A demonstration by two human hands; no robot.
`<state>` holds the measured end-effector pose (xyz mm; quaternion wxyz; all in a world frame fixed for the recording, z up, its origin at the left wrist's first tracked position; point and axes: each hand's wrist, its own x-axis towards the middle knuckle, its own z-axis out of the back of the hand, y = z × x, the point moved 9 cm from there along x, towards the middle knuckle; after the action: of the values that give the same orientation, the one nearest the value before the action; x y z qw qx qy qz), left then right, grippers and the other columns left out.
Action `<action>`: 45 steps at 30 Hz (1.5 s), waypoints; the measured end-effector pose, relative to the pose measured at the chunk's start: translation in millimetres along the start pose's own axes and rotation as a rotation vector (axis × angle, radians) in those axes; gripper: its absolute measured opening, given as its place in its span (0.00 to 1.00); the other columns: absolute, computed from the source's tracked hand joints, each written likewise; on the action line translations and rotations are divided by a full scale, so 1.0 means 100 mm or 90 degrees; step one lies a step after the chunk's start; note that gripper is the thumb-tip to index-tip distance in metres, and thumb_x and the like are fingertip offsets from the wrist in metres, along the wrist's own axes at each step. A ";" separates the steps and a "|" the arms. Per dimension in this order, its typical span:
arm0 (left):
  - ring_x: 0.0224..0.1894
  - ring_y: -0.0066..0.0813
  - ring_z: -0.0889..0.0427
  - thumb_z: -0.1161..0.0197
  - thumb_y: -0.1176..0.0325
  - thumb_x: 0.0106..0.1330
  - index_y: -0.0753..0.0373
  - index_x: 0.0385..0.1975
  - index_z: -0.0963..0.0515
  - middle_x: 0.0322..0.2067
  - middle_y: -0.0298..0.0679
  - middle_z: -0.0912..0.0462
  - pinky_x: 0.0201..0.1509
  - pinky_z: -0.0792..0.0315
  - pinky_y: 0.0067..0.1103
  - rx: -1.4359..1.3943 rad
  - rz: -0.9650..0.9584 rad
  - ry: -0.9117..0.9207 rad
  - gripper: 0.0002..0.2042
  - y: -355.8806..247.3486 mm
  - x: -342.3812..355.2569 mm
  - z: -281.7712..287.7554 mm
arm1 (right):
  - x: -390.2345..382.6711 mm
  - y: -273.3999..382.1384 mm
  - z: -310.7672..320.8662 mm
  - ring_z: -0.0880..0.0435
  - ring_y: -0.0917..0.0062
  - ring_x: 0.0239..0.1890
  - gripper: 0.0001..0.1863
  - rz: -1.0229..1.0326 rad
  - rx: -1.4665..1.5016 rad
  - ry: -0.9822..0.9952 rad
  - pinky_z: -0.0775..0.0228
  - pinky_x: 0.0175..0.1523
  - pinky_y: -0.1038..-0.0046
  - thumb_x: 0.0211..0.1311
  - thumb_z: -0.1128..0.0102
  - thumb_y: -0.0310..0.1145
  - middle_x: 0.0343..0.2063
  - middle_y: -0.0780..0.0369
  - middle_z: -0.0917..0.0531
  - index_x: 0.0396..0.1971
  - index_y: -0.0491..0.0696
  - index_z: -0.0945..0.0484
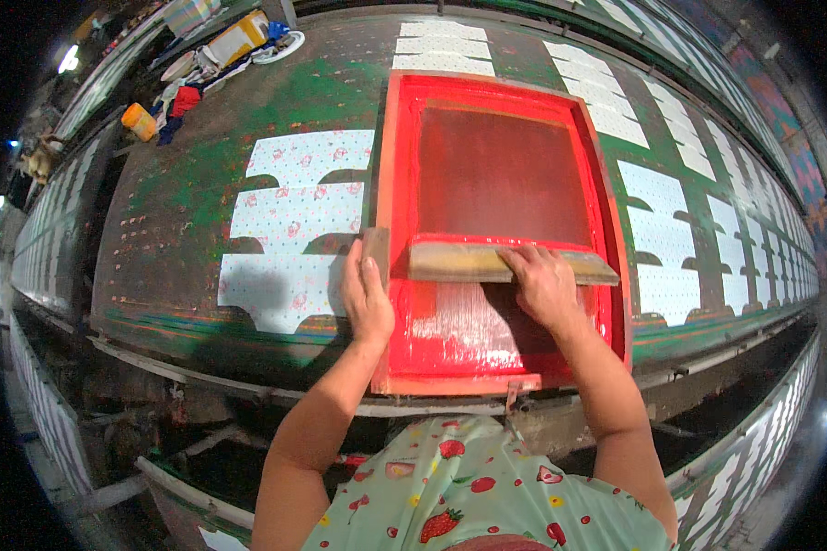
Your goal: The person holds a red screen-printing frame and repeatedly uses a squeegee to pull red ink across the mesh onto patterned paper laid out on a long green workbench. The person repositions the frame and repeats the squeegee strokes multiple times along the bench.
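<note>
A screen-printing frame (604, 202) with red-coated edges and a dark red mesh lies on a long green-stained table. My right hand (542, 285) grips a wide squeegee (450, 262) lying crosswise over the mesh, with wet red ink along its far edge. Below the squeegee the mesh has a glossy, streaked patch. My left hand (368, 294) is closed on a wooden piece (375, 243) at the frame's left side. Just left of it lie white fabric pieces (299, 216) with small pink and blue motifs, cut with curved notches.
More white pieces (657, 243) lie in rows right of and beyond the frame. An orange container (138, 122), rags (186, 99) and assorted items sit at the back left. The table's front rail (211, 376) crosses above a dark gap. Other long tables with pieces flank this one.
</note>
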<state>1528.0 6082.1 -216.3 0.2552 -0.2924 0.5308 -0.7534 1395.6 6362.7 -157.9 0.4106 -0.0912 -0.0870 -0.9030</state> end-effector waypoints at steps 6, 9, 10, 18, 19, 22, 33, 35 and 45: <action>0.77 0.56 0.26 0.51 0.59 0.91 0.74 0.79 0.33 0.74 0.61 0.25 0.83 0.36 0.43 0.089 -0.011 -0.044 0.27 0.01 -0.05 0.02 | 1.35 -0.88 -0.34 0.09 0.56 0.51 0.24 0.026 -0.060 -0.042 0.16 0.56 0.53 0.61 0.38 0.25 0.45 0.54 0.10 0.56 0.54 0.09; 0.77 0.58 0.30 0.50 0.55 0.90 0.75 0.79 0.35 0.75 0.61 0.30 0.81 0.37 0.45 0.110 -0.020 -0.059 0.30 0.07 -0.06 0.02 | 1.97 -1.31 -0.56 0.09 0.56 0.53 0.24 0.020 -0.090 -0.026 0.16 0.58 0.53 0.60 0.37 0.25 0.48 0.54 0.10 0.57 0.55 0.09; 0.77 0.58 0.31 0.50 0.54 0.90 0.75 0.79 0.35 0.75 0.61 0.30 0.81 0.37 0.46 0.109 -0.022 -0.060 0.31 0.08 -0.06 0.02 | 2.17 -1.41 -0.60 0.07 0.59 0.51 0.20 0.023 -0.124 -0.033 0.14 0.55 0.54 0.66 0.36 0.31 0.47 0.56 0.10 0.56 0.57 0.10; 0.77 0.59 0.31 0.50 0.47 0.89 0.75 0.78 0.34 0.75 0.61 0.29 0.81 0.39 0.46 0.220 -0.026 -0.073 0.34 0.05 -0.05 0.02 | 3.24 -2.11 -0.59 0.06 0.51 0.52 0.19 -0.008 -0.102 0.032 0.12 0.55 0.46 0.66 0.41 0.28 0.46 0.51 0.06 0.54 0.54 0.10; 0.77 0.59 0.31 0.50 0.47 0.89 0.75 0.78 0.33 0.75 0.61 0.29 0.81 0.39 0.46 0.217 -0.023 -0.074 0.34 0.05 -0.06 0.02 | 3.29 -2.14 -0.59 0.07 0.50 0.52 0.19 0.002 -0.106 0.018 0.13 0.56 0.46 0.65 0.40 0.29 0.46 0.50 0.07 0.54 0.53 0.10; 0.77 0.58 0.31 0.50 0.48 0.89 0.75 0.78 0.33 0.74 0.60 0.28 0.81 0.39 0.46 0.246 -0.035 -0.065 0.34 -0.01 -0.05 0.01 | 3.37 -2.21 -0.65 0.08 0.49 0.54 0.19 0.018 -0.085 0.030 0.15 0.58 0.46 0.64 0.38 0.29 0.46 0.49 0.08 0.54 0.52 0.11; 0.76 0.55 0.30 0.46 0.57 0.89 0.75 0.76 0.31 0.73 0.59 0.26 0.82 0.39 0.43 0.175 -0.038 -0.065 0.29 0.02 -0.05 -0.01 | 2.45 -1.67 -0.40 0.06 0.47 0.45 0.14 0.042 -0.053 0.109 0.12 0.51 0.45 0.58 0.35 0.33 0.38 0.46 0.07 0.41 0.46 0.09; 0.77 0.55 0.30 0.46 0.59 0.88 0.74 0.76 0.30 0.73 0.59 0.26 0.83 0.39 0.43 0.136 -0.058 -0.072 0.27 0.06 -0.04 0.00 | 2.04 -1.39 -0.31 0.05 0.48 0.42 0.12 0.061 -0.064 0.119 0.11 0.49 0.45 0.57 0.34 0.33 0.35 0.47 0.08 0.39 0.48 0.08; 0.74 0.45 0.22 0.41 0.67 0.86 0.71 0.76 0.28 0.71 0.52 0.19 0.81 0.33 0.38 -0.044 -0.016 -0.175 0.24 -0.03 -0.03 0.27 | -0.08 -0.02 0.16 0.05 0.53 0.38 0.20 0.060 0.018 0.170 0.12 0.43 0.50 0.54 0.30 0.31 0.37 0.54 0.07 0.49 0.57 0.07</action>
<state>1549.0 6067.0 -206.5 0.3057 -0.4082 0.5125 -0.6909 1400.5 6373.8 -144.6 0.4616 0.0314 -0.0402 -0.8856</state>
